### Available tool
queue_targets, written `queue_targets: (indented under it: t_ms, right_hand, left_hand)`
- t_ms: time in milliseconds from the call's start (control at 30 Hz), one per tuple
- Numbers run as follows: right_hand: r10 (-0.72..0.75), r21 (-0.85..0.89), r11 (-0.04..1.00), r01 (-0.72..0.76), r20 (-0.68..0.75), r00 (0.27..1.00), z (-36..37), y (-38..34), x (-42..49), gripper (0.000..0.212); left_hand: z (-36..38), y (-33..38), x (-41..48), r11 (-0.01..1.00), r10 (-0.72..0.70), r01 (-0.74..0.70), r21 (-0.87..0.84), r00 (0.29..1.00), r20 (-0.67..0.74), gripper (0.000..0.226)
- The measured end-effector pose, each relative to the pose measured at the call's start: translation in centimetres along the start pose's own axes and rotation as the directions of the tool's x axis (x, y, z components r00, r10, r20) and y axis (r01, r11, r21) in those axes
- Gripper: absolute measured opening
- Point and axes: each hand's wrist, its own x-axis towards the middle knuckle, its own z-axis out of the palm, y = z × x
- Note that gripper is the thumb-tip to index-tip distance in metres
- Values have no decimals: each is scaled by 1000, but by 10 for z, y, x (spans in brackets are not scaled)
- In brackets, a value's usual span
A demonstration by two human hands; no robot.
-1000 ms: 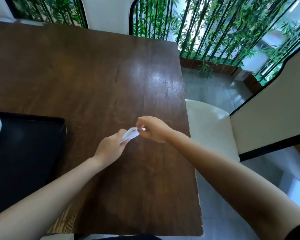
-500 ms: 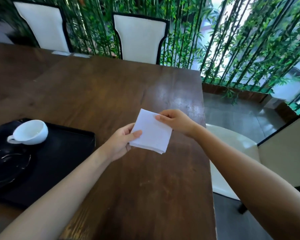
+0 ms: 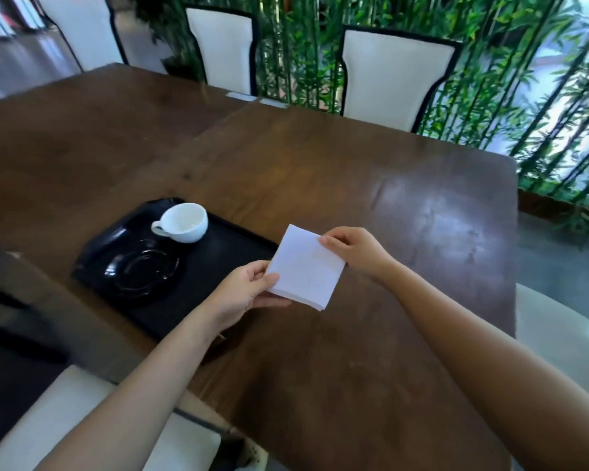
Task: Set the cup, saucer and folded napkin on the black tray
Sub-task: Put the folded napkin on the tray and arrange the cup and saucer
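A white folded napkin [image 3: 305, 266] hangs in the air just past the right edge of the black tray [image 3: 218, 273]. My left hand [image 3: 242, 294] pinches its near left corner. My right hand [image 3: 354, 249] pinches its far right corner. On the tray a white cup [image 3: 184, 222] rests tilted on its side at the far end. A glossy black saucer [image 3: 140, 268] lies flat just in front of the cup.
The tray sits on a dark wooden table [image 3: 354, 185]. White chairs with black trim [image 3: 391, 76] stand along the far side before a screen of green bamboo. A white chair seat [image 3: 558, 331] is at the right, another white seat [image 3: 82, 426] at the near left.
The napkin went from a small bunched piece between my fingers to a flat folded square held in both hands. The view swung left and up, bringing the tray, cup and saucer into sight.
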Motion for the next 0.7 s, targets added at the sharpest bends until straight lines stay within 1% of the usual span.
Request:
queue_targets:
  t_ms: [67, 100, 200, 267, 333, 433, 500, 533, 600, 700]
  right_hand:
    - [23, 48, 998, -27, 76, 997, 22, -4, 9, 15]
    - [34, 80, 996, -45, 132, 991, 34, -7, 12, 20]
    - [62, 130, 986, -100, 269, 961, 69, -15, 18, 59]
    - [78, 131, 984, -120, 289, 954, 93, -21, 22, 75]
    - [110, 146, 977, -155, 275, 955, 114, -25, 28, 80]
    - [187, 173, 958, -227, 222, 957, 138, -29, 38, 77]
    - [235, 183, 947, -263, 163, 958, 152, -29, 43, 76]
    - [259, 178, 943, -280, 134, 957, 159, -28, 45, 76]
    - [301, 120, 943, -309, 83, 950, 174, -26, 48, 76]
    - [330, -37, 943, -329, 23, 944, 194, -24, 49, 77]
  left_hand:
    - [-22, -8, -4, 999, -22, 19, -36, 996, -84, 25]
    - [-34, -12, -6, 997, -31, 21, -79, 992, -123, 23]
    - [-68, -21, -13, 979, -41, -1, -204, 979, -199, 25]
    - [-87, -25, -15, 972, -43, -9, -236, 975, -216, 26]
    - [-104, -29, -15, 965, -49, -9, -264, 975, -216, 25]
    - [-128, -31, -12, 951, -68, 14, -310, 984, -166, 20]
    - [-144, -35, -7, 944, -90, 42, -326, 987, -133, 23]
    - [-150, -37, -3, 945, -111, 61, -322, 984, -139, 26]
    - [-160, -45, 5, 954, -162, 104, -280, 968, -190, 32]
    - [-167, -56, 19, 970, -216, 171, -175, 935, -282, 38]
